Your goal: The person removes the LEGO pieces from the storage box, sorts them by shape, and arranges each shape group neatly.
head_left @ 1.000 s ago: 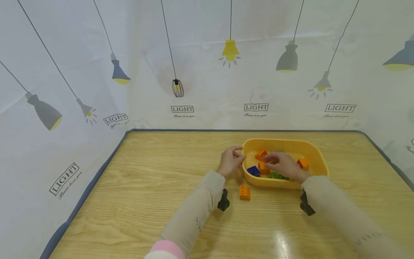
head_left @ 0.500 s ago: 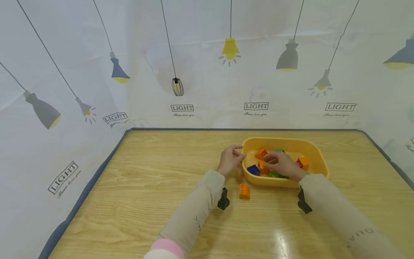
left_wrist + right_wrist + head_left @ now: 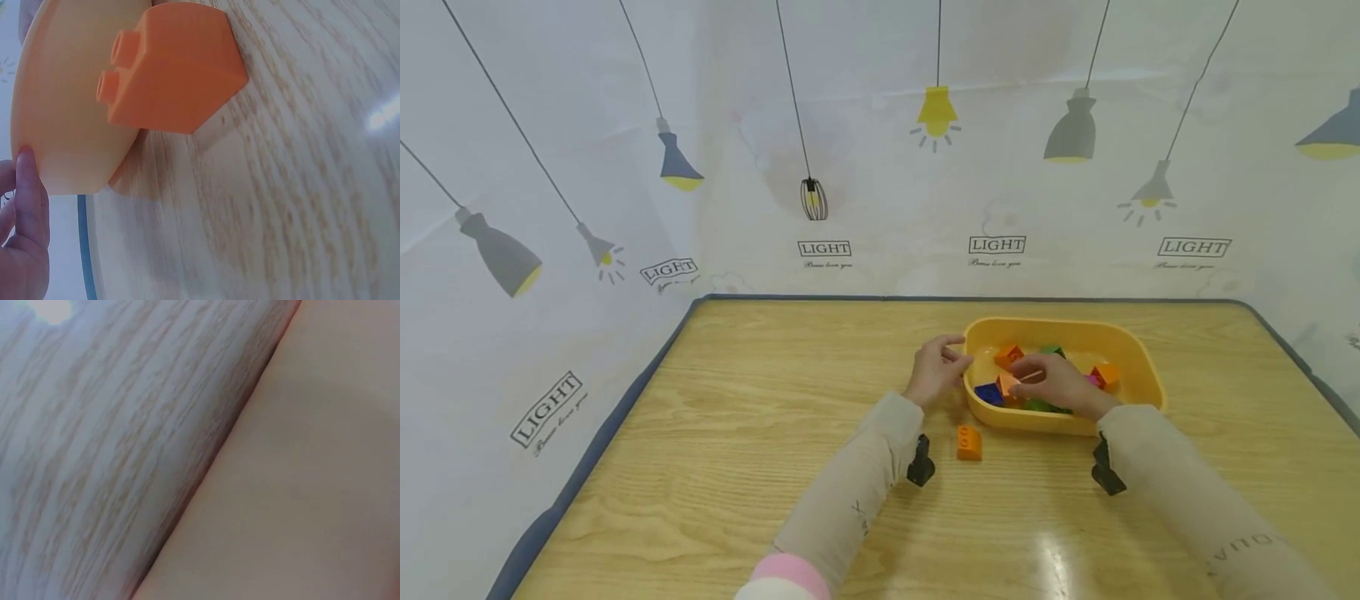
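My left hand [image 3: 934,372] holds the left end of a yellow plastic tray [image 3: 1131,421]; in the left wrist view a finger [image 3: 28,194] lies against its outer wall near the rim. Over the tray, my right hand [image 3: 1060,385] has its thumb and forefinger at a tilted orange toy brick [image 3: 1006,386], apparently pinching it. Beside that brick lies a blue brick [image 3: 989,394]. Behind is another orange brick [image 3: 1008,356]. Green bricks [image 3: 1043,406] are partly under the right hand. The right wrist view shows only table and a blurred pale surface, no fingers.
An orange curved brick with studs [image 3: 969,443] lies on the wooden table [image 3: 790,433] in front of the tray. More bricks, including an orange one [image 3: 1106,374], sit at the tray's right. A printed wall sheet [image 3: 880,167] rises behind the table's far edge.
The orange brick at my right fingertips has tilted slightly, showing a lighter face. My right hand has shifted only a little; my left hand stays at the tray's rim.
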Tool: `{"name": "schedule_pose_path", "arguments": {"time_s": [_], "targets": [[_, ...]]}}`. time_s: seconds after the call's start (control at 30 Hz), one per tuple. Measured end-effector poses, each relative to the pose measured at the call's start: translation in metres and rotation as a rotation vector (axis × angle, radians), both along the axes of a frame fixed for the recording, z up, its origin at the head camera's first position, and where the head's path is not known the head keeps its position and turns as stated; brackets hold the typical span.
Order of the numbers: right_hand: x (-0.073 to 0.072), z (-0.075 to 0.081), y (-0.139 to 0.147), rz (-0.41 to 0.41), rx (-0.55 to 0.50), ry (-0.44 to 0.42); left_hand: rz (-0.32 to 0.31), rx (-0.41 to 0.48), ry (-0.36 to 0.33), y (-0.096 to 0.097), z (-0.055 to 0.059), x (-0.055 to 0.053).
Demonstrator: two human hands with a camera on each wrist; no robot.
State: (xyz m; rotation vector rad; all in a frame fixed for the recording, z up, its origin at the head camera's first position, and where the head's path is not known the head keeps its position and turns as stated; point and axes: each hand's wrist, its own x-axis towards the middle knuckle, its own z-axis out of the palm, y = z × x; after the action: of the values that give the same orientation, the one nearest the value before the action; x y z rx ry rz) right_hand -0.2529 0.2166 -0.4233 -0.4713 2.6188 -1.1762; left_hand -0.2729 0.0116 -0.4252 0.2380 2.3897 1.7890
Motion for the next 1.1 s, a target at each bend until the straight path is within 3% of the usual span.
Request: {"name": "schedule_pose_path", "arguments": {"time_s": [0.57, 1.1], "targets": [[-0.0024, -0.0015, -0.0014, 0.064, 0.032, -0.073, 0.01, -0.012, -0.006, -0.0018, 0.0004, 0.0019], [-0.0017, 0.0014, -0.0004, -0.003, 0.02, -0.081, -0.006, -0.003, 0.009, -0.0012, -0.0004, 0.0003]]}}
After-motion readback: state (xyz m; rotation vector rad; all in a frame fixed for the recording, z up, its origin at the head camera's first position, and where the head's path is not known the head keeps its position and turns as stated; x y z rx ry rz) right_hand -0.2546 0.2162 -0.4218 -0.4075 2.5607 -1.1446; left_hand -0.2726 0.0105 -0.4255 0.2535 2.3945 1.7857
